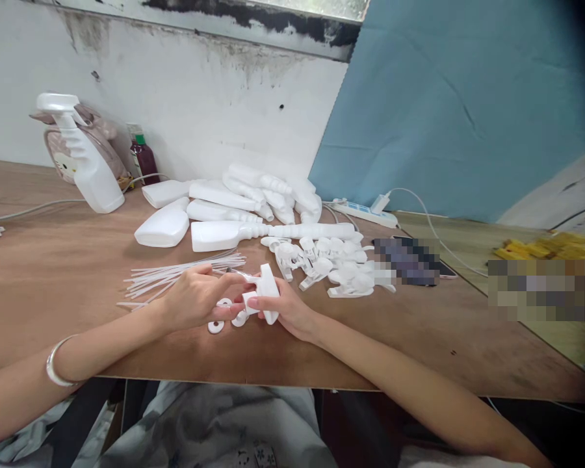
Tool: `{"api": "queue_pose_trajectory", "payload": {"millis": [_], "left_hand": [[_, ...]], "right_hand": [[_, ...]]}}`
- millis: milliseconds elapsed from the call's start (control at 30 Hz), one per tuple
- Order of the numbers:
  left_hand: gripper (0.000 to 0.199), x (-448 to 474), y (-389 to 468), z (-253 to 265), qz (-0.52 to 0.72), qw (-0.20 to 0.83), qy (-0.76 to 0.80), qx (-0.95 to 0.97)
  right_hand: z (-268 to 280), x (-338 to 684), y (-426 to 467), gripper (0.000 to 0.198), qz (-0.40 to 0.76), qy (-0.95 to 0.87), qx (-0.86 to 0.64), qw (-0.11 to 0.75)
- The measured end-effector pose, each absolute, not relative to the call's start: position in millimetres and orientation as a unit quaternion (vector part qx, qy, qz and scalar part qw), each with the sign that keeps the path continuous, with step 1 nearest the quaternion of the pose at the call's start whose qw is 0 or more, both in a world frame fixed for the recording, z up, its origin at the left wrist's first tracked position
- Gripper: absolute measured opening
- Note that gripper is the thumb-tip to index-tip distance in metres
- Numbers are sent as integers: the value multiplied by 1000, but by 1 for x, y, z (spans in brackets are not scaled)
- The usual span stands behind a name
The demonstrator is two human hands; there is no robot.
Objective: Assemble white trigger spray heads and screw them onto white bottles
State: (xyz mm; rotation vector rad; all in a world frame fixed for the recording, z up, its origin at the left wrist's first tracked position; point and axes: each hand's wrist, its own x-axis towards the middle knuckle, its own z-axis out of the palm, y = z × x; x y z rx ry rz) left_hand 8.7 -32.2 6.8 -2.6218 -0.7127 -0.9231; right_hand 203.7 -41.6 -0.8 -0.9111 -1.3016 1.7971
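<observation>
White spray head (270, 291) near front edge of desk (394, 338); right hand (292, 312) grasps it. Left hand (199, 296) close against it; whether gripping, I can't tell.

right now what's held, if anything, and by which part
A white spray head, by its broad body, in the right hand; whether the left hand grips is unclear.

Light is soft and fairly even, with a bright window (322, 6) above and beyond the hands (199, 296). Shadows beneath them on the worktop (78, 260) are faint; the white bottles (166, 224) behind them look nearly washed out. Far right of them, yellow pieces (546, 247) blur, pixelated blocks hide detail, and the upper corner blackens.
</observation>
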Motion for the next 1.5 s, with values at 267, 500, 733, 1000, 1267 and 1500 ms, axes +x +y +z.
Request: {"api": "queue_pose_trajectory", "payload": {"millis": [267, 500, 733, 1000, 1267, 1500], "left_hand": [[35, 8, -30, 4, -296, 132, -236, -916], [44, 4, -30, 3, -277, 150, -250, -916], [50, 7, -29, 7, -324, 181, -244, -896], [47, 5, -25, 5, -349, 184, -199, -897], [45, 3, -25, 5, -335, 169, -179, -910], [44, 6, -29, 7, -333, 152, -211, -906]], "right_hand": [[-2, 205, -41, 31, 729, -495, -332, 336], [-4, 204, -40, 29, 737, -496, -308, 339], [-5, 204, -40, 31, 731, -501, -292, 361], [-7, 206, -39, 33, 722, -515, -282, 365], [-5, 204, -41, 34, 730, -504, -297, 353], [-3, 205, -42, 39, 734, -516, -278, 343]]}}
